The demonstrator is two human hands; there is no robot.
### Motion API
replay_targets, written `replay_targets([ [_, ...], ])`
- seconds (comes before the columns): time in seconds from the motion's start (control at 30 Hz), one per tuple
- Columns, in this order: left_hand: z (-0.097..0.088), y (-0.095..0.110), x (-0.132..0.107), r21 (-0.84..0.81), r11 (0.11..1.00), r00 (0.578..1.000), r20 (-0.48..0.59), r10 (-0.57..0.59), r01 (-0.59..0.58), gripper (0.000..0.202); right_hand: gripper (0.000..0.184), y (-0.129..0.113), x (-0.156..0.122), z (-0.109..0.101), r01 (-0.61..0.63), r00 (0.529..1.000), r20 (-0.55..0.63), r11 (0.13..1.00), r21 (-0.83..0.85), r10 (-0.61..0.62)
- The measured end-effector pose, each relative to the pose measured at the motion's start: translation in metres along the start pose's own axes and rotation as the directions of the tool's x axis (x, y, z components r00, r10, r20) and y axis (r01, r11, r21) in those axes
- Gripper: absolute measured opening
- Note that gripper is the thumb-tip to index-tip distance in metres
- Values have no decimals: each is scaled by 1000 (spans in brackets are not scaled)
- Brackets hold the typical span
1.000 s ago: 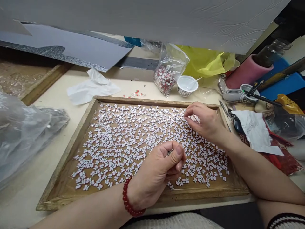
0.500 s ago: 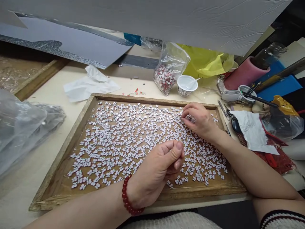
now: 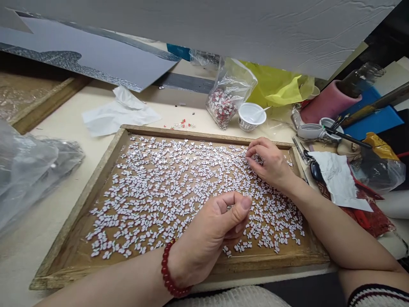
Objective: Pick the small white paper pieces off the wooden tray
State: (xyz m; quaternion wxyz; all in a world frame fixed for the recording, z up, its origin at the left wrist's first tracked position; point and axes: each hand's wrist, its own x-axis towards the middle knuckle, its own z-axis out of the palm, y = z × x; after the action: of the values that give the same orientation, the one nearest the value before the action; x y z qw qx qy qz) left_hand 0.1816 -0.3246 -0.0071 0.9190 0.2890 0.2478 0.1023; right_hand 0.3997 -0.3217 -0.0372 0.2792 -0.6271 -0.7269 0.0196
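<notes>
A shallow wooden tray lies before me, strewn with many small flat white pieces with thin reddish and green edges, shaped like paired rounds with a leafy top. My left hand, a red bead bracelet round its wrist, hovers above the near part of the tray. Its fingers are curled and the thumb presses against the index finger; whatever they hold is hidden. My right hand is low over the tray's far right part, thumb and index finger pinched together among the pieces. I cannot make out anything between them.
Behind the tray stand a clear bag of red and white bits and a small white cup. Crumpled tissue lies far left, plastic wrap at left. Tools, a pink tube and paper crowd the right.
My left hand has shifted slightly right and down in view, its fingers still curled. The right hand keeps nearly the same place and pinch. The view has shifted a little.
</notes>
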Motion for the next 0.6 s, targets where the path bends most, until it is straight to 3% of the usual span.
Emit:
replay_targets([
  [0.23,-1,-2,0,-20,1000,1000,22,4,-3,44,7,-12,0,-15,-1,1000,5,998,55,1],
  [0.4,0,0,0,-4,1000,1000,-9,-20,19,33,6,-26,1,-36,-8,998,66,997,81,3],
  [0.6,-1,-3,-1,-3,1000,1000,11,-22,22,39,7,-20,20,-20,99,990,99,995,-16,-97],
])
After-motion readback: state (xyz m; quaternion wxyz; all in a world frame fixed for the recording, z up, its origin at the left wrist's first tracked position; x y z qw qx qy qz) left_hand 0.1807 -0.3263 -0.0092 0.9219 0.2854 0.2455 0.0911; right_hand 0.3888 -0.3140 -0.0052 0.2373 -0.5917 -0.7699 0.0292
